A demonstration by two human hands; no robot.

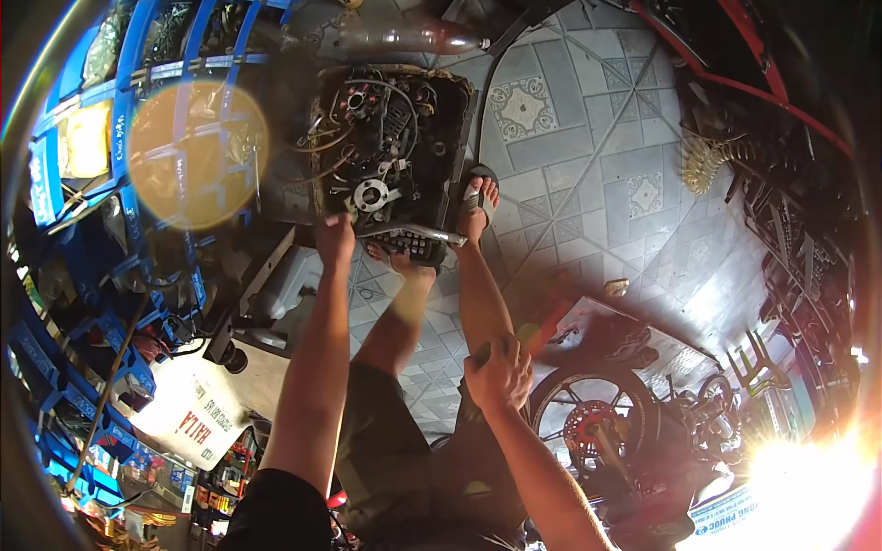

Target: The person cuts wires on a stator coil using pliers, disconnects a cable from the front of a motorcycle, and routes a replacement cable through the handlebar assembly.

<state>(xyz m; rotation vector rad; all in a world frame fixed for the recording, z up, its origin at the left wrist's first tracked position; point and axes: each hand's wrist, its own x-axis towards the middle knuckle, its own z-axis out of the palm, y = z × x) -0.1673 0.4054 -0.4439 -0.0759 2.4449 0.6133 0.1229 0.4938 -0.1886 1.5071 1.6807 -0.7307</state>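
My left hand is closed at the near left corner of a dark, worn tray; its fingertips are partly hidden. Piled in the tray are greasy motorbike parts, among them a round metal ring with a central hole and several cables and hoses. A grey metal tube lies across the tray's near edge, just right of that hand. My right hand holds nothing and rests over my right knee with its fingers spread.
Blue parts bins line the left. A plastic bottle lies beyond the tray. At right are a motorbike wheel with a red brake disc, a coiled spring-like part and a bright light. A white box stands lower left.
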